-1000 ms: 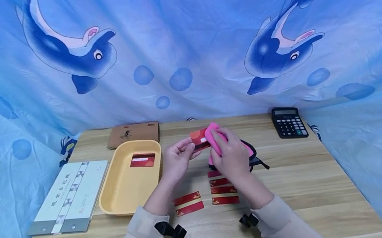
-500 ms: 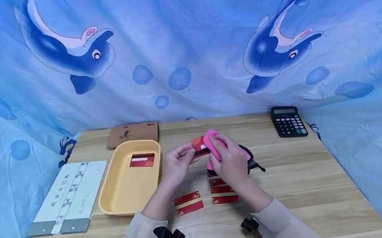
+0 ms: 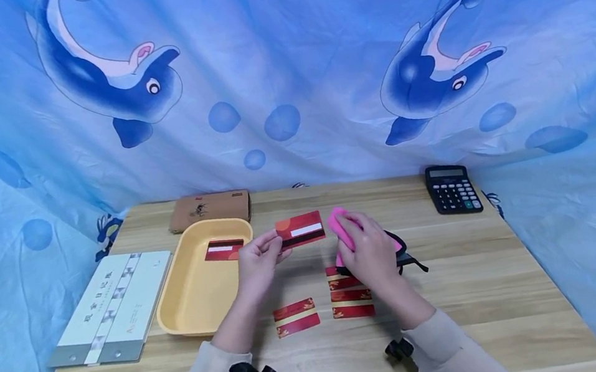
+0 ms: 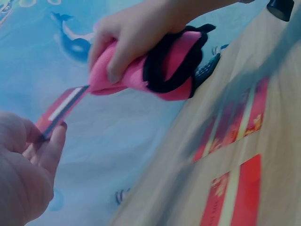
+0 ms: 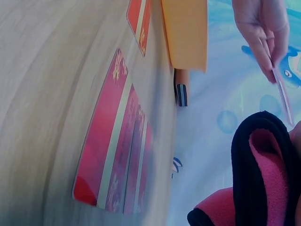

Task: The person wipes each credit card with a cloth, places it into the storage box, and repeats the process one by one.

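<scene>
Woodgrain table (image 3: 472, 307); held card (image 3: 300, 229); bunched cloth (image 4: 133, 76), perhaps fleecy.

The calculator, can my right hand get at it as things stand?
Probably yes: apart from the pink cloth that your right hand grips, only bare table shows between it and the calculator. The cloth occupies those fingers, though, so it would likely need letting go first.
</scene>
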A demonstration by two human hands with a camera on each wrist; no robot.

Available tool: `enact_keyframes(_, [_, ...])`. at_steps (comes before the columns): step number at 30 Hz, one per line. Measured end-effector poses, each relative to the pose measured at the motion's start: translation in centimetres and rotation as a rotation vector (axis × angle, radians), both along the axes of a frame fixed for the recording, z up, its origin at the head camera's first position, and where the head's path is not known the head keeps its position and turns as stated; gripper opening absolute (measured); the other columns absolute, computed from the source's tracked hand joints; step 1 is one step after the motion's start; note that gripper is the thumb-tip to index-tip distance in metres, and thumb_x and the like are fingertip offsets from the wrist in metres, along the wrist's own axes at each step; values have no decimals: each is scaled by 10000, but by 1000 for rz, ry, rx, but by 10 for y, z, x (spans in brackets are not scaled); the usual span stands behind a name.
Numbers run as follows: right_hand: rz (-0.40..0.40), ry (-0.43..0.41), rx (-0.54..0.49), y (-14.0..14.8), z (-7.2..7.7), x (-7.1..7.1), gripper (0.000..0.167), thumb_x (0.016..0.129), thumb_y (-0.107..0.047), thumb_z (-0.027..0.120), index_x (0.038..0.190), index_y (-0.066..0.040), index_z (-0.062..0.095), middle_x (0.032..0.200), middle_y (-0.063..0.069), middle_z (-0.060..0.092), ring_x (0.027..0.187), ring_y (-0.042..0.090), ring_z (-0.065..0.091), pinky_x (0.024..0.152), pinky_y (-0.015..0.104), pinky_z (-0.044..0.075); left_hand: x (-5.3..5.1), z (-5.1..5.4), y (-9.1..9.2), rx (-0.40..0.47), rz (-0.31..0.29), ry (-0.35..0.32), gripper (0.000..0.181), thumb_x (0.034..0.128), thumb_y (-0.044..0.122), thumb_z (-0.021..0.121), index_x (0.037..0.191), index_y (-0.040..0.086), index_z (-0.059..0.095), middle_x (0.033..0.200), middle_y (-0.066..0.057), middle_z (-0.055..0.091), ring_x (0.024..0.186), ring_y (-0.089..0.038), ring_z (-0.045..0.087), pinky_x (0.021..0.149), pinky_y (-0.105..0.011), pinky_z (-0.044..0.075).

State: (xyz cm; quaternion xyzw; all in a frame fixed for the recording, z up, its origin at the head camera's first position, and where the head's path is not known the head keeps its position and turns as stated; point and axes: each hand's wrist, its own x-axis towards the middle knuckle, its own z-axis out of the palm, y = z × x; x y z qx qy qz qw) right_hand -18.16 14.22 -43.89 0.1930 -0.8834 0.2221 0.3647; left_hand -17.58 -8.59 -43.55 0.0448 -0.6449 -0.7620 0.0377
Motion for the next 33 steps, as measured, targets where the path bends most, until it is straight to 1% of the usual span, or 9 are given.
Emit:
enact_keyframes(4, [-11, 7, -26, 6, -1, -1, 384, 819, -106, 691, 1196, -62, 747, 1199, 128, 695, 1014, 331, 697, 656, 483, 612, -3, 4, -11, -5, 47, -25, 296, 998, 5, 603, 1269, -113, 626, 1220, -288, 657, 836, -170, 748, 774, -304, 619])
enact_keyframes(10, [-23, 2, -58, 15, -4, -2, 385, 800, -121, 689, 1175, -67, 757, 1172, 119, 701, 993, 334, 695, 634, 508, 591, -7, 10, -31, -15, 98, -69, 322, 1015, 48, 597, 1304, -93, 600, 1243, -253, 640, 870, -155, 733, 801, -294, 614])
enact_keyframes(15, [-34, 0, -71, 22, -7, -3, 389, 813, -127, 690, 1192, -67, 750, 1165, 127, 700, 988, 332, 693, 639, 508, 591, -10, 13, -46, 24, 134, -50, 333, 1027, 32, 559, 1325, -116, 568, 1267, -269, 621, 849, -98, 719, 828, -297, 608])
enact_keyframes(18, [-43, -9, -76, 25, -8, -4, 397, 815, -129, 701, 1205, -71, 745, 1165, 130, 698, 979, 335, 691, 630, 506, 587, -10, 13, -55, 32, 158, -26, 313, 1022, -4, 538, 1300, -144, 566, 1207, -262, 642, 795, -89, 721, 783, -260, 614])
enact_keyframes(21, [-49, -15, -78, 28, -7, -3, 404, 811, -126, 708, 1210, -72, 743, 1166, 133, 697, 971, 339, 691, 625, 508, 585, -11, 11, -66, 26, 169, -30, 311, 1023, -8, 529, 1303, -135, 565, 1157, -226, 660, 765, -107, 723, 753, -237, 614])
enact_keyframes(25, [-60, -23, -83, 30, -6, -3, 411, 811, -124, 710, 1218, -69, 738, 1173, 133, 693, 968, 340, 690, 635, 508, 586, -12, 8, -80, 23, 182, -56, 347, 1029, 5, 520, 1353, -118, 534, 1151, -182, 656, 780, -124, 728, 814, -264, 608])
enact_keyframes(30, [-77, -30, -78, 34, -6, -3, 414, 815, -131, 708, 1224, -73, 735, 1189, 135, 688, 981, 351, 688, 662, 519, 586, -15, 2, -98, 35, 218, -79, 364, 1034, -4, 503, 1378, -123, 496, 1027, -1, 649, 788, -64, 700, 827, -255, 602])
enact_keyframes(32, [-81, -33, -76, 35, -7, -3, 416, 815, -134, 710, 1225, -74, 734, 1189, 137, 688, 981, 355, 687, 667, 521, 585, -17, 1, -106, 17, 240, -87, 364, 1030, -16, 504, 1375, -131, 495, 1018, 5, 639, 779, -48, 685, 803, -236, 604])
enact_keyframes(33, [-80, -35, -77, 36, -7, -3, 417, 815, -132, 709, 1227, -74, 734, 1190, 138, 687, 980, 356, 687, 665, 522, 584, -19, 0, -109, -2, 246, -91, 368, 1030, -15, 505, 1378, -134, 495, 1046, -26, 641, 781, -42, 677, 796, -230, 604])
